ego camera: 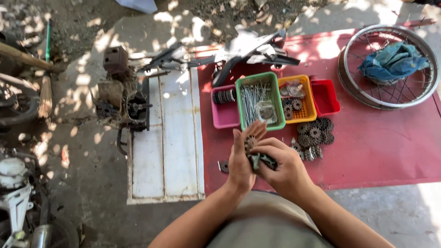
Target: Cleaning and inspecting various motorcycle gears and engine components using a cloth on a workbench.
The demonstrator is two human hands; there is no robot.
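my two hands working a small gear over the red mat

from the left: an old engine block (121, 98) sits on the ground by a white panel (165, 142). my left hand (241, 160) is flat and open-fingered, the small gear (250, 142) resting against its fingers. my right hand (282, 167) is closed around a dark rag (262, 160), pressed to the gear. beyond lie a pink tray (224, 115), a green basket (257, 98) of spokes, a yellow basket (298, 98), loose sprockets (314, 133), then a spoked wheel rim (390, 66).
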